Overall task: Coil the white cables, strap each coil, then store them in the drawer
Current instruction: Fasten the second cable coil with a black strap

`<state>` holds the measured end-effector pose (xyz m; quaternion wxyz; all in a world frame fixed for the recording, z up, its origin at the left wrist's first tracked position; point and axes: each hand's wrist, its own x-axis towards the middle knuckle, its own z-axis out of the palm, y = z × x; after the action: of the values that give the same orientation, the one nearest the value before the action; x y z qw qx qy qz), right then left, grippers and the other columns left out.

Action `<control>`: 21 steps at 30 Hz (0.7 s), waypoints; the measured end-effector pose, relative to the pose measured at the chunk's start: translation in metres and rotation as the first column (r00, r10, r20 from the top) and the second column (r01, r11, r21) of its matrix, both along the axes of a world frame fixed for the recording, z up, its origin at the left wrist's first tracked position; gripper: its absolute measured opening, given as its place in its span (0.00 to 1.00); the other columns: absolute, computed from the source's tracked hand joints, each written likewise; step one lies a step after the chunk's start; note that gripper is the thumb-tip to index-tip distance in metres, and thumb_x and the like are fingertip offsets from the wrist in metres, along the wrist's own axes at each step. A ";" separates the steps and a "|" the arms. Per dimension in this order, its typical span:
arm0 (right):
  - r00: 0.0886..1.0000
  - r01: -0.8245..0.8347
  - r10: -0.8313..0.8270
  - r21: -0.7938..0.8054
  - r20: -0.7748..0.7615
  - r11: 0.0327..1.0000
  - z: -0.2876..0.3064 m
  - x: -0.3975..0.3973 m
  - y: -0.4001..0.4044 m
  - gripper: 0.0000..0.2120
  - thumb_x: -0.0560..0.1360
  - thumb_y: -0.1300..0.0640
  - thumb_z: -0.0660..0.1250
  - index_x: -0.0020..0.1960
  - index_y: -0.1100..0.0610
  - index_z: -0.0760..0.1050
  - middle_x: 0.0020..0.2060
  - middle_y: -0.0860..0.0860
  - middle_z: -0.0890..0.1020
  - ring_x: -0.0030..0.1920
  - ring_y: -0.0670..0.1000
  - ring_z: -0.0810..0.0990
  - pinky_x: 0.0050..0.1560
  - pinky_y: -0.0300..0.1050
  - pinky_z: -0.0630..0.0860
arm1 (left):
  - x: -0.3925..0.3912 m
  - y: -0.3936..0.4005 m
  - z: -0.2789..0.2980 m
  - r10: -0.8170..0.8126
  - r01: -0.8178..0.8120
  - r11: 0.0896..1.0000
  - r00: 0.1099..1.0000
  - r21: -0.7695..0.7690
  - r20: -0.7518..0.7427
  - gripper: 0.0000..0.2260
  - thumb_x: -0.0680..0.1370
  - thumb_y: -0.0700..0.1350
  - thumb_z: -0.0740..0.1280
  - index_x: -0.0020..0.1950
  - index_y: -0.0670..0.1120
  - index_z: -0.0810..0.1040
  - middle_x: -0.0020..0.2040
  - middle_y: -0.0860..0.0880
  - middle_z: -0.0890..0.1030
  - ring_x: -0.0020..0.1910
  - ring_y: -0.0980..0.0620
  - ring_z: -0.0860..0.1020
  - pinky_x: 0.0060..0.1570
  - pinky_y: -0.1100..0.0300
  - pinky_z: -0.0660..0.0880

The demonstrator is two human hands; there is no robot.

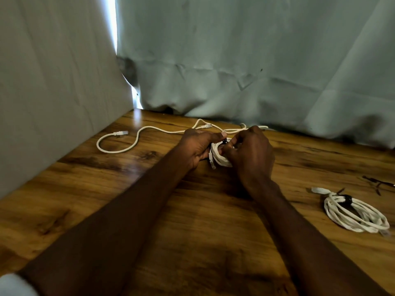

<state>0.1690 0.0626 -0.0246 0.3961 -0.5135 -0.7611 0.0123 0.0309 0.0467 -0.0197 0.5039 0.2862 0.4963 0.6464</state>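
Both hands (224, 149) grip a tight white coil (220, 155) — grainy wooden table (192, 221).

Dim overall; daylight glares through curtain gap (116, 24); soft blur, edges warped.

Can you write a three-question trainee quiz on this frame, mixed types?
1. True or false: the coil between the hands is lying free on the table.
2. Which cable is not yet coiled? A) the strapped coil at right B) the loose cable at left C) both
3. Fill in: the dark bit at the top of the held coil is likely a ____.

Key
1. False: the left hand and right hand both grip it.
2. B
3. Strap, though it is small and partly hidden.
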 end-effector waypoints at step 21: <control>0.990 -0.134 0.131 0.067 0.053 0.989 0.003 0.004 0.002 0.11 0.75 0.59 0.74 0.57 0.52 0.85 0.54 0.52 0.80 0.56 0.56 0.77 0.46 0.42 0.65 | -0.008 0.003 0.000 -0.074 0.076 0.997 0.984 -0.008 0.165 0.12 0.75 0.34 0.74 0.57 0.33 0.82 0.51 0.36 0.86 0.41 0.44 0.86 0.46 0.52 0.85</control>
<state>0.1727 0.0646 -0.0215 0.3937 -0.4476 -0.8029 -0.0009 0.0232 0.0493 -0.0198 0.5690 0.2466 0.4466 0.6449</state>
